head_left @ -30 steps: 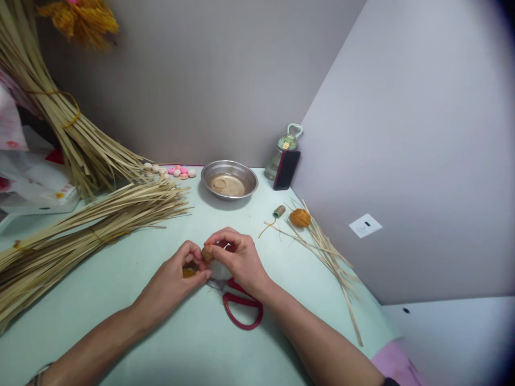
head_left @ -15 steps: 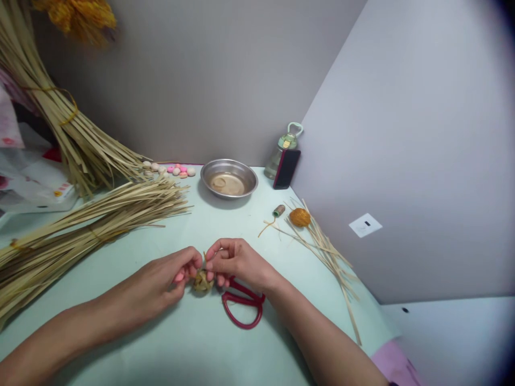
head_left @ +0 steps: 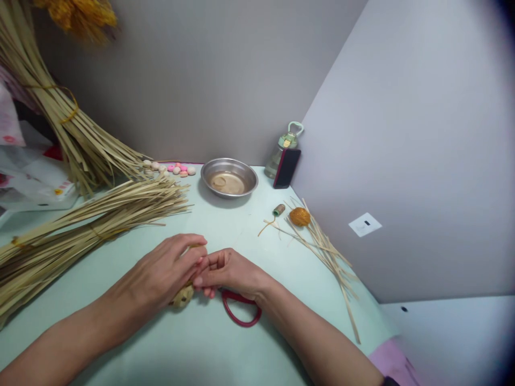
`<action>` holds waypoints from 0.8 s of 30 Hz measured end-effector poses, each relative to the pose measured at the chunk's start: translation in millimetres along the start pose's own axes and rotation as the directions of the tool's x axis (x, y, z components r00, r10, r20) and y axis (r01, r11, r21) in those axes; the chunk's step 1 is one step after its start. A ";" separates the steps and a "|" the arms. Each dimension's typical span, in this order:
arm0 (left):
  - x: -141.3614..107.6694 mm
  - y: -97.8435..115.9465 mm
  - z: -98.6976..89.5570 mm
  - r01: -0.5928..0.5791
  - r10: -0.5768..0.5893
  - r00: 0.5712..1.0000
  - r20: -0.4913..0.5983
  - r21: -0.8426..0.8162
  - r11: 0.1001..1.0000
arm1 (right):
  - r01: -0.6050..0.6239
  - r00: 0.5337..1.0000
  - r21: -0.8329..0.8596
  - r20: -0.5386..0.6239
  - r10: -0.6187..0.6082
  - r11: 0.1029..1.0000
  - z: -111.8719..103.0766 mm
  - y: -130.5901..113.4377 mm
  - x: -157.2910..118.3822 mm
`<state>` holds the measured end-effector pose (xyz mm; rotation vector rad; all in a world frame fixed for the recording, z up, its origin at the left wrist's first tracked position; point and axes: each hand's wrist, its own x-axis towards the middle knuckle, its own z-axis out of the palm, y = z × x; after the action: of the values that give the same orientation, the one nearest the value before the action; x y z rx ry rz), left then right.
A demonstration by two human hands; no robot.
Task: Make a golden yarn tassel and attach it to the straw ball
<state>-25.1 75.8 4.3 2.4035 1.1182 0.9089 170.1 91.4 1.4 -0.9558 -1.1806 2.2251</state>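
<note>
A small woven straw ball (head_left: 184, 296) sits just above the table, partly hidden under my left hand (head_left: 171, 268). That hand curls over it from the left, fingers bent. My right hand (head_left: 229, 273) meets it from the right, with thumb and fingers pinched together at the ball's upper right side. What lies in this pinch is hidden; a bit of yellowish strand shows by the left fingertips. Beneath my right hand and wrist lie red-handled scissors (head_left: 243, 316), only a handle loop showing.
Straw bundles (head_left: 100, 222) lie at left. A metal bowl (head_left: 249, 188) with liquid stands at the back, by pink and white pebble-like pieces (head_left: 176, 170). At right are a bottle (head_left: 273, 161), a phone (head_left: 287, 169), a thread spool (head_left: 278, 209), an orange-brown ball (head_left: 300, 216) and loose straw strips (head_left: 336, 268).
My left hand has rolled over the straw ball, covering more of it, and the ball has shifted left and toward me. My right hand has moved slightly down, covering more of the scissors.
</note>
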 end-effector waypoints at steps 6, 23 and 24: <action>6.8 3.5 -22.1 0.142 -0.153 0.979 0.137 0.091 0.986 | 0.034 0.992 0.103 -0.120 -0.022 0.994 0.8 2.6 5.1; 6.6 12.9 -14.6 0.164 -0.135 0.970 0.202 -0.131 0.978 | 0.053 0.984 0.233 -0.176 -0.011 0.971 -1.6 0.4 3.8; 7.0 14.9 -14.1 0.155 -0.122 0.971 0.208 -0.150 0.976 | 0.049 0.985 0.254 -0.173 -0.005 0.966 -2.7 -0.5 3.4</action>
<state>-22.9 72.3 25.6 2.1955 1.0754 0.6724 169.9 95.4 -0.6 -0.9928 -0.8010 2.1594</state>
